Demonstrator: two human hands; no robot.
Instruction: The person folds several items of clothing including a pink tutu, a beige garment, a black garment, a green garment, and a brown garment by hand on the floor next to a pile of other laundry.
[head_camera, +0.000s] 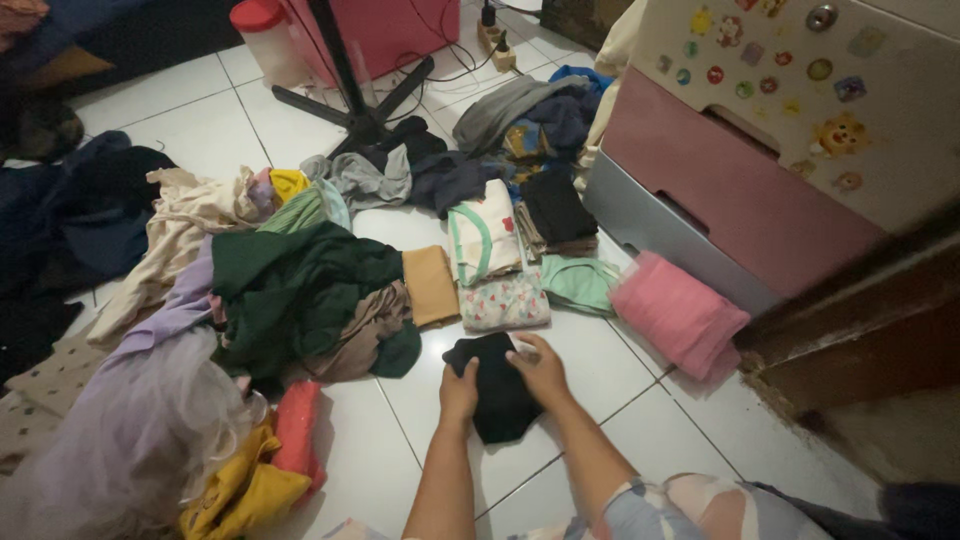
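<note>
Nearest you, both of your forearms reach out over the white tiled floor (610, 365) to a small black garment (497, 392) lying flat on the tiles just in front of you. Your left hand (459, 390) rests on its left edge with the fingers laid flat on the cloth, and your right hand (541, 366) presses down on its upper right corner, fingers spread and curled lightly over the fabric; neither hand has lifted it. Just beyond the garment sits a folded floral piece (505, 303), with a tan folded cloth (431, 285) to its left and a mint green one (579, 282) to its right. A folded pink towel (680, 314) lies further right, beside the base of a pink and grey drawer cabinet (740, 190). On your left spreads a loose heap: a dark green garment (290, 280), a pale lilac gauzy fabric (130, 430), and yellow cloth (240, 490) beside a coral piece (297, 430). Farther off, a white folded top with green trim (482, 232) and a black folded stack (556, 208) lie before more tangled grey and dark clothes, and a black fan stand (350, 105) rises at the back.
</note>
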